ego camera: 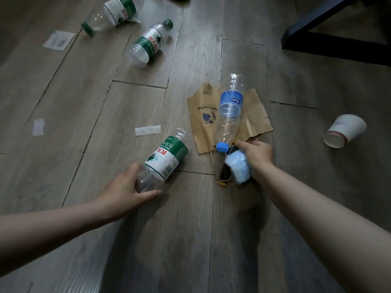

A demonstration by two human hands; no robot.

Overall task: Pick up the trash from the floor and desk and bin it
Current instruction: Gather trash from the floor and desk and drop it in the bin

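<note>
My left hand (124, 192) grips the neck end of an empty green-labelled bottle (164, 159) that lies on the wooden floor. My right hand (257, 152) holds a crumpled light blue face mask (239, 168) together with a dark narrow object (225, 172), and its fingers reach the blue cap of a blue-labelled bottle (229, 112). That bottle rests across a torn brown paper coffee bag (203, 119). Two more green-labelled bottles lie farther off, one (148, 44) in the middle and one (114, 14) at the top left.
A white paper cup (344, 131) lies on its side at the right. Paper scraps sit on the floor: a receipt (58, 40), a small slip (38, 126) and a strip (148, 130). A dark furniture leg (330, 39) crosses the top right.
</note>
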